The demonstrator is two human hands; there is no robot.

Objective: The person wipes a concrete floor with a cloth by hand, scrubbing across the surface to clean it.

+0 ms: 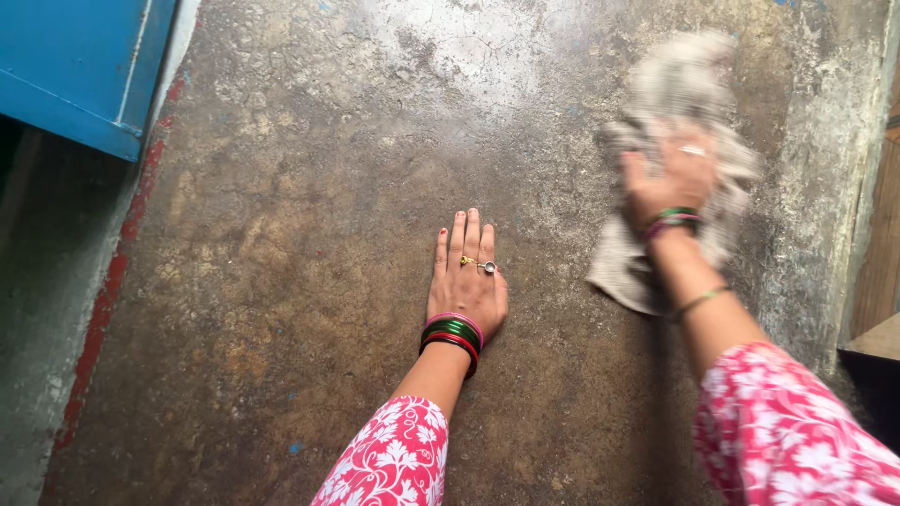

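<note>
A blue door [84,66] hangs over the floor's [281,234] far left corner, above a red strip [103,300] along the left edge. Mid-floor, the left hand [466,286] lies flat, fingers straight and together, holding nothing, seemingly as a prop. Near the right edge, the right hand [677,183], blurred, presses a pale cloth [680,94] down, fingers spread.

Left hand [466,281] flat on worn mottled concrete floor [309,234], centre. Right hand [670,183] at 2 o'clock from it, on pale crumpled cloth [680,89]. Blue painted metal cabinet [84,66] at 10 o'clock, on floor's edge.
</note>
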